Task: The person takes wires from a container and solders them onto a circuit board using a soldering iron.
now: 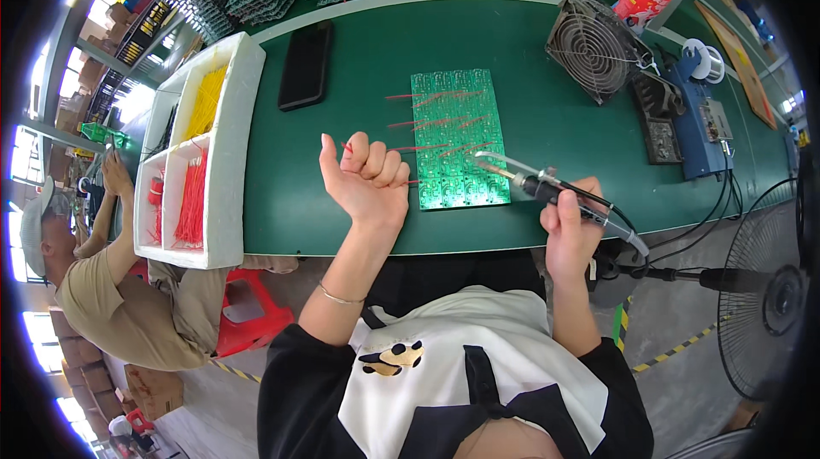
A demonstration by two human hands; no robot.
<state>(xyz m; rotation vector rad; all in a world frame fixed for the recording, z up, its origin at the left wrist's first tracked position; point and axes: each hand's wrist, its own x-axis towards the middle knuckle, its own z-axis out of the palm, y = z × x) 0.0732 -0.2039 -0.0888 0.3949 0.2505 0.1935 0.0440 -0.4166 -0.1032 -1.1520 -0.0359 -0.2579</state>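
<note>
The right grip is closed round the handle of a soldering iron; the left grip curls on a red wire. A green circuit board lies between them, back from the near edge of the worktop — green surface stretches left toward the foam tray. The left wrist's inner side faces up, thumb raised. Fingers hide part of the wire — whether the iron's tip touches the board is hard to tell.
</note>
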